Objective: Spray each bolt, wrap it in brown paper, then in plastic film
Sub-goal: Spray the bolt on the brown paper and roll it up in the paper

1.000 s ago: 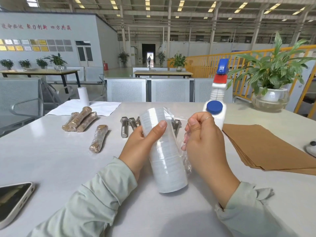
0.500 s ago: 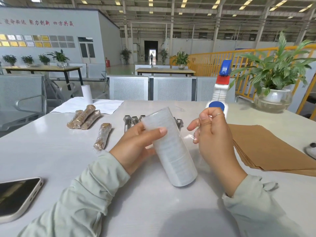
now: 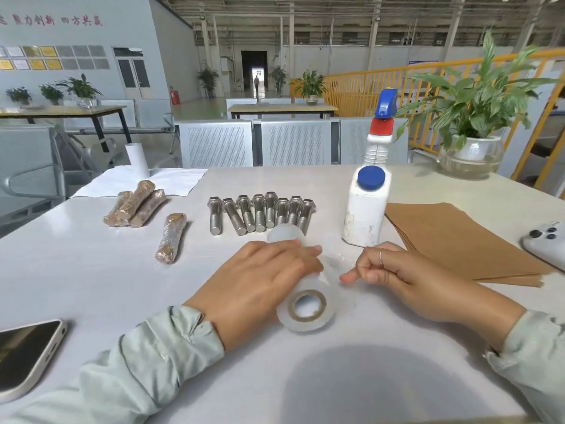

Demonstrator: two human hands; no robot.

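A roll of clear plastic film [image 3: 305, 304] lies on its side on the white table [image 3: 91, 270], its open core facing me. My left hand [image 3: 266, 276] lies over the roll with the fingers wrapped across its top. To its right, my right hand [image 3: 397, 276] rests on the table with curled fingers and the thumb pointing at the roll; I see no film in it. Several bare steel bolts [image 3: 260, 212] lie in a row behind the roll. Three wrapped bolts [image 3: 134, 205] are piled at the left, with one more wrapped bolt [image 3: 171, 237] lying apart. The spray bottle [image 3: 365, 209] stands right of the bolts.
A stack of brown paper sheets [image 3: 458, 240] lies at the right, with a phone [image 3: 547, 240] on its far edge. Another phone [image 3: 24, 356] lies near left. A white roll [image 3: 137, 159] and white sheet [image 3: 171, 182] sit far left; a potted plant [image 3: 470, 154] stands far right.
My left hand has lowered the film roll from upright in the air to lying on the table. My right hand let go of the film end and dropped to the table.
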